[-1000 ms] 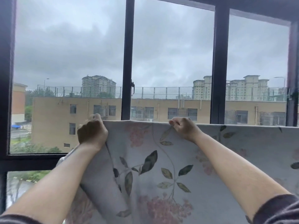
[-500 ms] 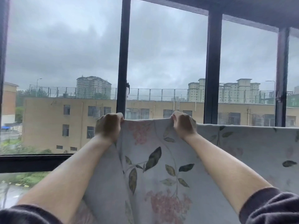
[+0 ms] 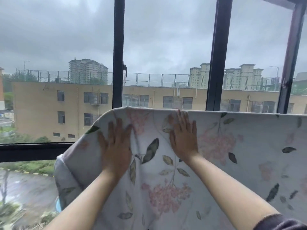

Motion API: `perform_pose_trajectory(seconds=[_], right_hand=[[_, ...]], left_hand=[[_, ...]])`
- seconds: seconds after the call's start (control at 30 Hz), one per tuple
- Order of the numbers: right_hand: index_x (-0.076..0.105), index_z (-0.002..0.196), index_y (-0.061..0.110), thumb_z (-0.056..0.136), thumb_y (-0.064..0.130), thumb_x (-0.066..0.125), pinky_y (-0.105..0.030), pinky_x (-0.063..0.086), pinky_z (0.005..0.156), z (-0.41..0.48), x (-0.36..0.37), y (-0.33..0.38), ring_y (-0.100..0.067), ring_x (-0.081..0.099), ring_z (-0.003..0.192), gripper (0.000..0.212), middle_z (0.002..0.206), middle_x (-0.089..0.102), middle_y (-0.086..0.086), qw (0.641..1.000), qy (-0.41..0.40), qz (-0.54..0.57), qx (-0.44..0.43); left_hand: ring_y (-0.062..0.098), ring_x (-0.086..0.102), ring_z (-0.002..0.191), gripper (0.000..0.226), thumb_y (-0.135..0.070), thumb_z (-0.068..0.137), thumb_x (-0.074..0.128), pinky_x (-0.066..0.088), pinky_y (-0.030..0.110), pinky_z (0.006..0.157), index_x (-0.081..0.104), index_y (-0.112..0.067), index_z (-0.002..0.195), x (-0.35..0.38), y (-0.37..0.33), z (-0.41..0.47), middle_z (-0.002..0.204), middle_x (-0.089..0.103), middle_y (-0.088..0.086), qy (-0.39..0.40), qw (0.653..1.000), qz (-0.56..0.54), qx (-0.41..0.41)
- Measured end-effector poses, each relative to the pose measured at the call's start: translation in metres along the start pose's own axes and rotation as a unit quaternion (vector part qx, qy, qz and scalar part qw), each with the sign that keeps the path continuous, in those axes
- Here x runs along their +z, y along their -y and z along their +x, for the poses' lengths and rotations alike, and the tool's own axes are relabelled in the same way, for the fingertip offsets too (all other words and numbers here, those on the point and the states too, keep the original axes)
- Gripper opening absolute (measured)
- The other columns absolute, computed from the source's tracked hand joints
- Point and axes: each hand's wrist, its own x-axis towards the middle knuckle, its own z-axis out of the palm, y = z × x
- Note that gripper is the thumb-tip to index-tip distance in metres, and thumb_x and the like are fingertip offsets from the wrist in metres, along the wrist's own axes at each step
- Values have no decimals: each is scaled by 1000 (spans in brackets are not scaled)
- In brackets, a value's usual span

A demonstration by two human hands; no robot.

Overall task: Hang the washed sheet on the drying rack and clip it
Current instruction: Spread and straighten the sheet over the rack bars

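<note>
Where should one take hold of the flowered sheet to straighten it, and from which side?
Probably the sagging left corner of the sheet, pinched from the left by the left hand: there the top edge curves down and bunches, whereas rightward it runs straight.

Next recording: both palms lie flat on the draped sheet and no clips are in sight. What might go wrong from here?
1. The left hand and right hand press flat and grip nothing, so the unclipped sheet may slide off.
2. Its left end droops in a bunch, and that weight may drag it sideways.
</note>
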Motion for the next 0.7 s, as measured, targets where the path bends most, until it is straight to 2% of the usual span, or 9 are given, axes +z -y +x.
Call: perform_pose_trajectory(seconds=[0.1, 0.17, 0.23, 0.3, 0.37, 0.47, 0.5, 0.6, 0.7], right_hand=[[20, 150, 25, 92, 25, 47, -62, 25, 108, -39, 25, 4, -37, 12, 145, 64, 159, 9, -10, 996, 78, -44, -25], [19, 150, 27, 88, 23, 55, -62, 31, 105, -76, 43, 2, -39, 15, 144, 73, 159, 5, -8, 986, 165, -34, -23], [9, 152, 31, 91, 23, 49, -61, 21, 110, -117, 56, -2, -35, 1, 146, 73, 155, -17, -3, 964, 265, -31, 1], [1, 152, 34, 96, 26, 40, -57, 10, 115, -153, 61, -5, -29, -12, 146, 68, 147, -32, 1, 937, 345, -27, 34], [0, 151, 35, 97, 27, 37, -52, 8, 116, -179, 61, -6, -26, -12, 146, 66, 150, -31, 2, 926, 373, -4, 61], [6, 151, 34, 96, 28, 40, -48, 15, 116, -208, 60, -7, -25, -1, 148, 65, 159, -15, 1, 918, 383, 46, 95], [9, 151, 33, 95, 28, 41, -46, 19, 115, -219, 59, -9, -24, 2, 148, 65, 160, -12, 1, 915, 385, 62, 104], [13, 151, 32, 94, 28, 43, -42, 27, 112, -244, 55, -13, -24, 9, 147, 64, 160, -4, 1, 904, 392, 110, 131], [14, 151, 31, 94, 27, 44, -38, 31, 109, -270, 51, -18, -21, 14, 146, 64, 160, 0, 2, 881, 424, 147, 150]], left_hand=[[46, 26, 137, 72, -21, 71, 67, 6, 71, 105, 47, -18, 139, 27, -16, -46, 151, 28, 24, 112, 991, 42, 55], [46, 38, 131, 77, -21, 52, 81, 11, 71, 103, 61, -15, 126, 43, -28, -80, 142, 42, 25, 204, 976, 30, 75], [44, 52, 119, 80, -27, 32, 89, 15, 69, 102, 72, -16, 109, 59, -36, -114, 130, 56, 22, 276, 956, 20, 97], [41, 60, 110, 80, -33, 24, 90, 12, 67, 104, 75, -14, 101, 73, -43, -143, 123, 61, 21, 320, 942, -5, 99], [38, 63, 105, 76, -32, 27, 89, 15, 65, 103, 75, -12, 99, 78, -52, -161, 120, 63, 20, 332, 939, -35, 81], [30, 65, 105, 67, -28, 39, 87, 33, 62, 95, 73, -15, 104, 73, -71, -179, 119, 65, 13, 341, 937, -73, 36], [28, 63, 110, 64, -27, 47, 84, 34, 61, 96, 70, -17, 109, 70, -79, -189, 123, 64, 11, 343, 935, -87, 13], [24, 47, 130, 50, -22, 76, 64, 24, 58, 108, 59, -19, 126, 60, -97, -218, 139, 51, 7, 363, 921, -127, -61], [24, 59, 116, 49, -22, 67, 55, 38, 61, 96, 65, -14, 113, 56, -105, -259, 124, 62, 7, 371, 910, -156, -97]])
